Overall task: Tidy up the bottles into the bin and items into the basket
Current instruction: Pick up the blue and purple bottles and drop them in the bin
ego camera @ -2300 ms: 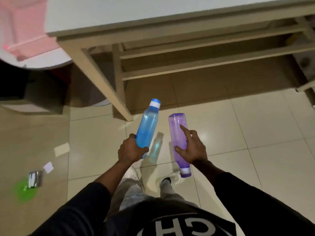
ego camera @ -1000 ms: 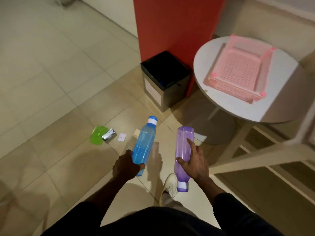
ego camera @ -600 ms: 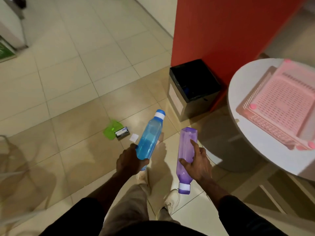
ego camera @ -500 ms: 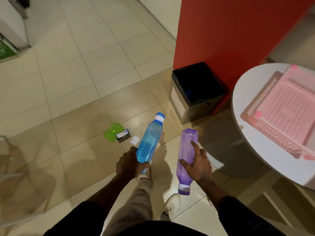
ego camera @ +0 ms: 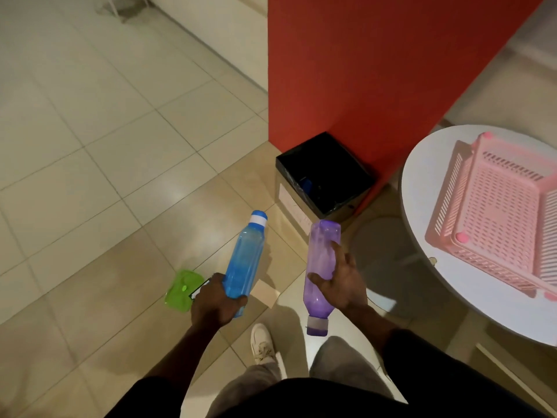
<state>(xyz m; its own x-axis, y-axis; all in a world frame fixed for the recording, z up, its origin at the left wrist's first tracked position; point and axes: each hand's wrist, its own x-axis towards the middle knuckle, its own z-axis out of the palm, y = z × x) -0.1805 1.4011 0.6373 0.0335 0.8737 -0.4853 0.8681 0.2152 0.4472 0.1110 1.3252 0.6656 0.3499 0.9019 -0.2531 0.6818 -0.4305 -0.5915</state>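
Note:
My left hand grips the base of a blue bottle, whose white-banded cap points away from me. A purple bottle is held cap-down in my right hand. Ahead, a black-lined square bin stands on the floor against a red wall, with something blue inside it. An empty pink plastic basket rests on a round white table to the right. On the floor by my left hand lie a green lid, a small dark packet partly hidden behind that hand, and a beige card.
The red wall rises behind the bin. Tiled floor stretches to the left and far side. The round table's base sits just right of the bin. My shoe and trouser legs show at the bottom.
The view has drawn closer to the bin and table. Both hands keep the same hold on their bottles; the floor items now lie right beside my left hand.

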